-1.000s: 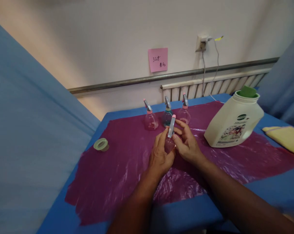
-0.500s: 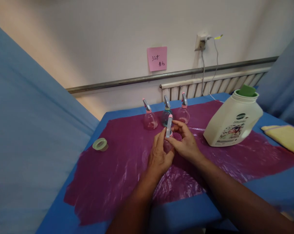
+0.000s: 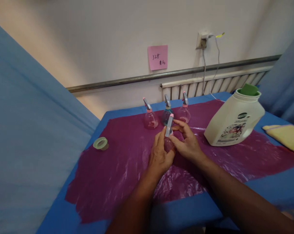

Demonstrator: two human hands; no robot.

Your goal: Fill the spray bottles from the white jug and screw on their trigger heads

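Note:
Both hands are around a small clear spray bottle [image 3: 168,145] with a grey and pink trigger head [image 3: 169,125]. My left hand [image 3: 159,152] wraps the bottle's body from the left. The fingers of my right hand [image 3: 187,139] close about the collar just under the trigger head. Behind them stand a pink-collared spray bottle [image 3: 151,120] on the left, a blue-green spray bottle [image 3: 166,114] in the middle and another pink-collared spray bottle [image 3: 184,113] on the right. My fingers hide much of the held bottle.
A large cream jug [image 3: 234,120] with a green scoop [image 3: 249,89] in its mouth stands at the right. Beyond it lies a yellow cloth [image 3: 284,135]. A pale green cap [image 3: 100,143] rests on the purple plastic sheet [image 3: 117,175] at the left. Blue curtains hang on both sides.
The view has shifted very slightly. The trigger head looks turned a little, with my right fingers still at the collar; my left hand keeps its place on the bottle.

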